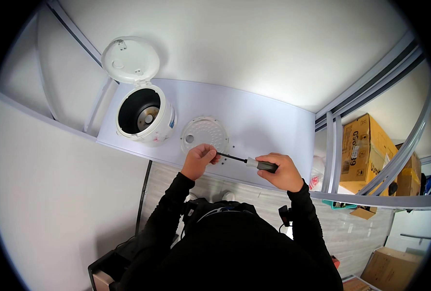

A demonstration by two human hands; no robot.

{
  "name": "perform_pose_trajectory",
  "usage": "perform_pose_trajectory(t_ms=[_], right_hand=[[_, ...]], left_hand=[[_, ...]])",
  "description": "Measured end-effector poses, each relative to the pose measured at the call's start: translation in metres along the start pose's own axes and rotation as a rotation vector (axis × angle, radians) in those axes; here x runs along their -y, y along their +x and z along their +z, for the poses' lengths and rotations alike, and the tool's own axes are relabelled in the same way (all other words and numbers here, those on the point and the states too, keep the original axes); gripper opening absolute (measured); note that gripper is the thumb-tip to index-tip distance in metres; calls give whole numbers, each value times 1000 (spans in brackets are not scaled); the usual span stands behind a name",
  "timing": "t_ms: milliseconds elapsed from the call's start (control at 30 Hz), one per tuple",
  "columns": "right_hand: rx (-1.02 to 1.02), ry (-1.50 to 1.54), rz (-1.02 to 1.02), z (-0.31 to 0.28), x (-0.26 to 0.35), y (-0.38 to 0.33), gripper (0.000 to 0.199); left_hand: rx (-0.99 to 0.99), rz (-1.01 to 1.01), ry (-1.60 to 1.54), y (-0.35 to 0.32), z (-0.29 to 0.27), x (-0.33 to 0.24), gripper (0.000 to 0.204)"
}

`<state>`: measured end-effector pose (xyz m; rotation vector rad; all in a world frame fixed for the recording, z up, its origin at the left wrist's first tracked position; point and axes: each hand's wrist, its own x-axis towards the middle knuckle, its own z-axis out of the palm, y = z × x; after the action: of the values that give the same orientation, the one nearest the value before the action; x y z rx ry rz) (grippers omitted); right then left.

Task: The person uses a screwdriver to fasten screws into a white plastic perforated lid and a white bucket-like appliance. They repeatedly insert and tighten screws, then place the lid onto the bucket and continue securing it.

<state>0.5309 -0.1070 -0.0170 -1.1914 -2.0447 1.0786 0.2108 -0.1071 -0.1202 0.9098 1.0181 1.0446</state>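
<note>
A screwdriver with a grey and black handle and a dark shaft lies level between my hands. My right hand is closed around its handle. At the shaft's tip my left hand pinches with thumb and fingers; whether a small screw is also in that pinch is hidden. Just beyond my left hand, a round white perforated cover with one larger hole lies flat on the white table. Small dark screws are scattered beside its right edge.
A white rice cooker stands on the table's left, its lid swung up and its dark inside showing a metal heating plate. Metal framing rises at the right, with cardboard boxes behind it. A plastic bag sits by the frame.
</note>
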Motion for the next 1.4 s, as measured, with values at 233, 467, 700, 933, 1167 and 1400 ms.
perform_pose_trajectory(t_ms=[233,467,700,933,1167,1400], right_hand=[[78,251,134,-9,-14,-11,37],[72,470,219,-16,-16,-8,37],[-26,358,207,-8,-10,-2,30],[-368,156,150,14,0,14,25],[-553,155,168,30,19,39,28],[-586,55,207,45,21,53,29]], left_hand=[[26,79,169,4,15,-16,14],[67,104,149,16,12,-3,19],[22,162,363,29,17,0,27],[-156,532,1209,69,-3,17,34],[-91,488,1267,77,-4,25,41],[-58,531,1304,80,-9,18,46]])
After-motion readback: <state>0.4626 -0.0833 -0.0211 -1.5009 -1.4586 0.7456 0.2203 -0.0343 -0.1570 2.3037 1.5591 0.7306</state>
